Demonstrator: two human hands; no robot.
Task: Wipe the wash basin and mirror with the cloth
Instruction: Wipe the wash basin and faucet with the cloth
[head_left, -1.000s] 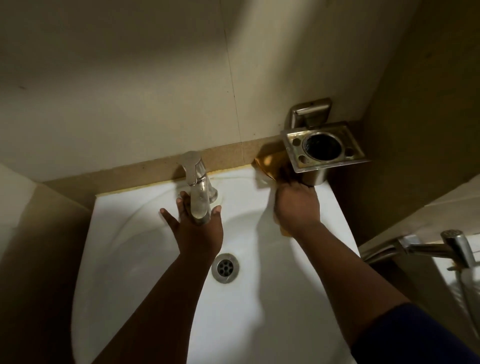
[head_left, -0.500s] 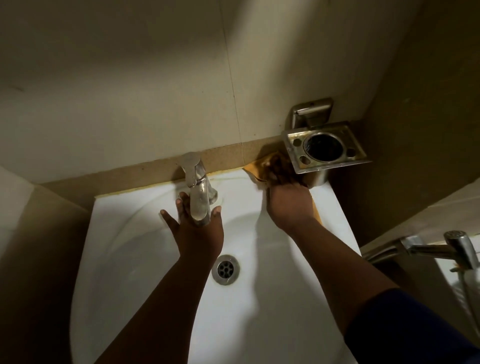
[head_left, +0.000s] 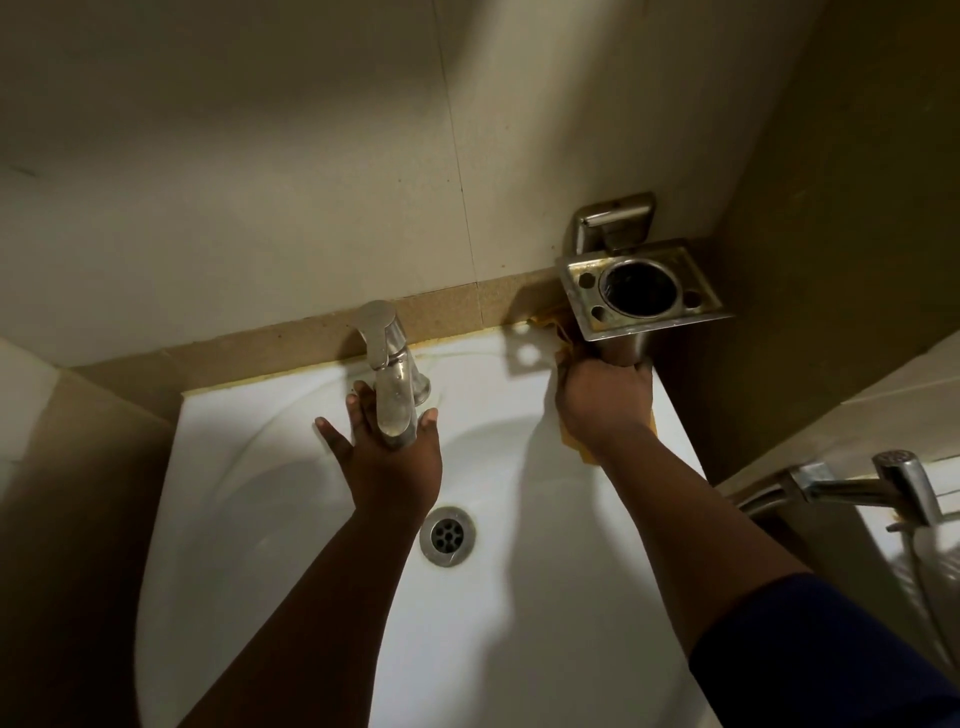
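The white wash basin (head_left: 291, 519) fills the lower view, with a chrome tap (head_left: 392, 384) at its back rim. My left hand (head_left: 389, 462) lies open in the bowl under the spout, fingers spread on either side of it. My right hand (head_left: 602, 400) grips a yellow cloth (head_left: 574, 441) on the basin's back right corner. Its knuckles are tucked beneath the metal tumbler holder (head_left: 644, 291), and the fingertips are hidden there. A bit of cloth pokes out by the wall. No mirror is in view.
A steel drain (head_left: 447, 535) sits in the bowl just right of my left wrist. The wall-mounted holder overhangs the corner. A chrome hand shower (head_left: 857, 483) and its hose stand to the right of the basin. Tiled walls close in behind and on both sides.
My right hand slid the cloth a little left along the back rim, then right again, deeper under the holder. My left hand stayed under the tap.
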